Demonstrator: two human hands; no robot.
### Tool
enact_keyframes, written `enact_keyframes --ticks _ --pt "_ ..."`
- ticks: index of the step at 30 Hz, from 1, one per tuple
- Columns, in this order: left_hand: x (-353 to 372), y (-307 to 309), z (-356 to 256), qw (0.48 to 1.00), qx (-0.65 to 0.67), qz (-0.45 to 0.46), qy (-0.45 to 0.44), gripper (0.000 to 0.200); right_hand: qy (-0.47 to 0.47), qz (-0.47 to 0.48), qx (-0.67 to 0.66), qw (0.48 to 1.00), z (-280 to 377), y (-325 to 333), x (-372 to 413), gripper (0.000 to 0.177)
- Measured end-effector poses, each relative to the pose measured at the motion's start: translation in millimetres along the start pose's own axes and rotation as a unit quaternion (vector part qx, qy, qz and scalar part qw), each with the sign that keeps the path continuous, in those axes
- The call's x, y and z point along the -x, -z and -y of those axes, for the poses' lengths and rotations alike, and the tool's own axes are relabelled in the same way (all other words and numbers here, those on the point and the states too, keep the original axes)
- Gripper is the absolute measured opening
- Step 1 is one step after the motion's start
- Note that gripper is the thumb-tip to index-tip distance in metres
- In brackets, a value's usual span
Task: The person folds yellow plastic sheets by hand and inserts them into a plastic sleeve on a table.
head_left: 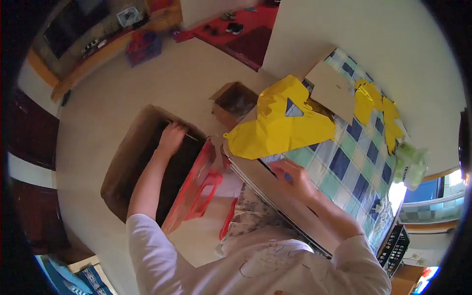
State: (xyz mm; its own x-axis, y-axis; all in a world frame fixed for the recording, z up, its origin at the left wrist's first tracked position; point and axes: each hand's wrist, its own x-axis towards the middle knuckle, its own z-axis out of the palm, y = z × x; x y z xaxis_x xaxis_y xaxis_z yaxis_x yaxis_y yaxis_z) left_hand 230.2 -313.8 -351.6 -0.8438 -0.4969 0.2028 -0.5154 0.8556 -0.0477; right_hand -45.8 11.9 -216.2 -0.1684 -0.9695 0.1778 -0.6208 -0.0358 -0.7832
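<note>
My left hand [172, 139] is at the upper part of a large open brown box [125, 162], its fingers closed; a thin pale strip shows beside them, too small to name. The box's inside is dark. Over a flat brown cardboard piece [275, 189] along the near edge of the checked-cloth table, my right hand [294, 178] has its fingers curled around something small, with a bit of blue showing. Just beyond that hand, a yellow sheet-like item [285, 123] with a triangular patch lies on the table.
A red plastic stool [191, 187] stands between the large box and my legs. Beyond it sits a smaller open box [236, 101]. The checked cloth [339, 164] also carries a cardboard sheet [332, 91], more yellow pieces [366, 101] and a green-white bag [412, 164].
</note>
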Motion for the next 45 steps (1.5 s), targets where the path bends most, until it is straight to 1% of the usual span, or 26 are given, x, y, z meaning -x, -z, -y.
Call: enact_keyframes --ticks 1,3,6,9,12,13,15,17,21,24,26,27,28,30,31,32,34,35,36,37,39,40,41,42,43,45 --pt "-4 -1 0 1.0 -0.013 0.014 -0.005 0.026 -0.03 0.0 -0.001 1.0 -5 9 13 0.025" --pt "-7 -3 -1 0.998 -0.039 0.045 -0.013 0.028 -0.033 -0.008 0.014 0.999 -18 28 37 0.024" --pt "-2 3 -5 0.998 -0.045 -0.014 -0.044 0.029 -0.059 -0.025 0.026 0.998 -33 47 65 0.024" --pt "6 -3 -3 0.992 -0.079 0.096 -0.033 0.027 -0.083 -0.053 0.032 0.995 -47 51 83 0.021" --pt "-2 -25 2 0.996 -0.023 0.085 -0.021 0.024 -0.107 -0.072 0.024 0.991 -56 51 92 0.021" --pt "-11 -12 -4 0.986 -0.051 0.155 -0.023 0.023 -0.113 -0.077 0.019 0.99 -56 51 93 0.021" --pt "-26 9 -19 0.949 -0.106 0.294 -0.029 0.022 -0.129 -0.084 0.009 0.988 -54 52 95 0.02" --pt "-26 -6 -16 0.958 -0.092 0.271 -0.031 0.021 -0.143 -0.089 0.002 0.986 -52 52 95 0.02" --pt "-28 -19 -14 0.973 -0.066 0.218 -0.038 0.02 -0.131 -0.103 0.013 0.986 -60 49 99 0.021" --pt "-24 -51 5 0.966 -0.076 0.247 -0.021 0.02 -0.12 -0.102 0.019 0.987 -55 51 103 0.021" --pt "-13 -53 10 0.981 -0.011 0.19 0.027 0.02 -0.128 -0.102 0.005 0.987 -53 57 104 0.021" --pt "-16 -28 -4 0.98 -0.039 0.175 0.085 0.021 -0.119 -0.12 0.014 0.985 -58 61 106 0.021" --pt "-17 15 -21 0.975 -0.066 0.161 0.142 0.022 -0.112 -0.138 0.022 0.984 -67 63 109 0.021" --pt "-15 79 -47 0.971 -0.057 0.1 0.211 0.018 -0.103 -0.174 0.052 0.978 -80 70 109 0.021" --pt "-14 116 -73 0.972 0.002 -0.007 0.236 0.014 -0.102 -0.191 0.075 0.973 -84 76 107 0.021" --pt "-18 147 -107 0.957 0.064 -0.111 0.259 0.011 -0.102 -0.206 0.097 0.968 -90 83 104 0.021" --pt "-34 177 -177 0.953 0.137 -0.242 0.123 0.008 -0.107 -0.239 0.098 0.96 -107 89 92 0.02" --pt "-41 176 -209 0.959 0.223 -0.145 0.098 0.004 -0.106 -0.254 0.1 0.956 -115 90 86 0.02" --pt "-52 162 -239 0.981 0.191 -0.042 -0.001 0.013 -0.114 -0.262 0.097 0.953 -119 88 81 0.021" --pt "-73 146 -275 0.968 0.245 -0.005 -0.055 0.017 -0.115 -0.273 0.097 0.95 -120 91 75 0.022" --pt "-123 97 -336 0.929 0.351 -0.018 -0.117 0.025 -0.103 -0.29 0.113 0.945 -124 89 67 0.023" --pt "-144 76 -356 0.919 0.376 -0.017 -0.119 0.03 -0.088 -0.299 0.131 0.941 -125 87 69 0.024" --pt "-160 62 -365 0.941 0.31 -0.03 -0.132 0.034 -0.073 -0.308 0.149 0.937 -127 85 71 0.025" --pt "-171 54 -368 0.957 0.245 -0.045 -0.148 0.038 -0.082 -0.298 0.162 0.937 -134 84 74 0.033" --pt "-178 53 -368 0.972 0.126 -0.081 -0.179 0.037 -0.067 -0.289 0.223 0.929 -130 91 69 0.035" --pt "-184 51 -367 0.968 0.171 -0.043 -0.179 0.037 -0.037 -0.271 0.339 0.9 -126 109 47 0.042"
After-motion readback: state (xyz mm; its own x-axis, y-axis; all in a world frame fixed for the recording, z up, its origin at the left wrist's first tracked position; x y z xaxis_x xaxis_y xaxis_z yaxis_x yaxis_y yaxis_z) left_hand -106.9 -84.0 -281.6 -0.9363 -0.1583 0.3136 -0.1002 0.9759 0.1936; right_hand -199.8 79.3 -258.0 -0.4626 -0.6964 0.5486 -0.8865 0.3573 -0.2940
